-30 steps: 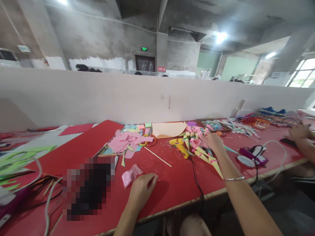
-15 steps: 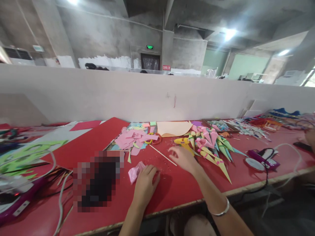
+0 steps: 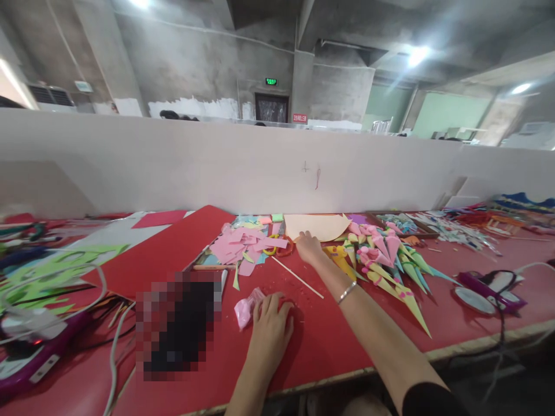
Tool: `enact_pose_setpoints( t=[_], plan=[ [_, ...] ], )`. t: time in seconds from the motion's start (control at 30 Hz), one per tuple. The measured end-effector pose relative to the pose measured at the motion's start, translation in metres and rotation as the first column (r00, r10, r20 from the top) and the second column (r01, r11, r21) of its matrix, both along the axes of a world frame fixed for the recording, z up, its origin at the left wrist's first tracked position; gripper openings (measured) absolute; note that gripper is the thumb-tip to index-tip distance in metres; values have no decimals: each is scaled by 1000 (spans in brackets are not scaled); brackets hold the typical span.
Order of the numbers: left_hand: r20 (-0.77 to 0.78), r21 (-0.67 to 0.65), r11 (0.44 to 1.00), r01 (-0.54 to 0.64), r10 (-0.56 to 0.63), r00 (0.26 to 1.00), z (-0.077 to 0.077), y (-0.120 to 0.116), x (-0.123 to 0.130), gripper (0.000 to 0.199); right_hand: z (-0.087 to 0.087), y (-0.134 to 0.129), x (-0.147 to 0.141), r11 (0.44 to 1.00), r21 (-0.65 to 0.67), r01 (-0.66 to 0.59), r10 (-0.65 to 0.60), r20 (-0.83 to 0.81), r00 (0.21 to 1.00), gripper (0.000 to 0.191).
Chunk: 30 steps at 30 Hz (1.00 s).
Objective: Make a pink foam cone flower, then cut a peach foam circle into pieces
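Observation:
My left hand (image 3: 273,320) rests on the red table with its fingers apart and bent a little. A small pink plastic-wrapped packet (image 3: 248,308) lies against its left side; whether the fingers touch it I cannot tell. Further forward, my right hand (image 3: 309,249) is stretched out at the near edge of a cream paper sheet (image 3: 321,227), its fingers loosely apart and holding nothing I can see. Just left of it are scissors with a yellow and orange handle (image 3: 284,247). A yellow glue gun (image 3: 340,260) lies right of my right wrist. Between the hands is a thin stick (image 3: 299,277).
Pink paper pieces (image 3: 238,245) are heaped behind the packet. Paper cones (image 3: 385,254) in pink, yellow and green pile up at right. A red sheet (image 3: 165,248), a pixelated dark object (image 3: 182,329) and purple power strips (image 3: 494,292) with cables lie around. A white partition (image 3: 217,167) stands behind.
My right hand has moved forward from beside the glue gun to the cream sheet's edge. My left hand stays by the pink packet. The view has shifted slightly left.

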<state>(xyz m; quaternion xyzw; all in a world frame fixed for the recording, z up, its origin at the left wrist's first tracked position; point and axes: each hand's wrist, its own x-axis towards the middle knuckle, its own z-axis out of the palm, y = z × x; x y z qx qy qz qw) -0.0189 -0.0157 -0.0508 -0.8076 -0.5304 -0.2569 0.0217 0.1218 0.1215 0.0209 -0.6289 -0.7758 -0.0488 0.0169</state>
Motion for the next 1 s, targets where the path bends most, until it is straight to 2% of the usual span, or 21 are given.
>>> enact_pose_setpoints(
  t=[0.2,0.3,0.4,0.53,0.7,0.87,0.93,1.0],
  plan=[
    [55,-19,1000,-6,8,998,-2,-2,1,25,-16,36,0,997,-37,62,-59,74,996,29],
    [60,-59,998,9,-5,998,1,-4,0,26,-16,45,1,994,-28,103,-101,82,992,29],
    [47,-68,998,7,-4,999,3,-5,0,26,-7,52,6,990,26,139,-140,66,988,30],
    [36,-59,998,10,-8,999,4,-5,1,24,16,54,13,981,134,139,-141,4,990,31],
    [35,-90,996,12,-9,999,4,-4,1,23,46,37,17,970,236,59,-41,-80,996,30],
    [40,-77,997,-1,4,999,4,-4,2,24,65,5,18,942,336,-8,63,-153,986,46],
    [38,-50,998,-24,26,999,4,-4,2,25,71,-12,21,907,421,-30,141,-237,961,50],
    [34,-23,999,-44,45,998,4,-4,2,25,75,-32,24,847,526,-75,271,-307,912,52]
  ],
)
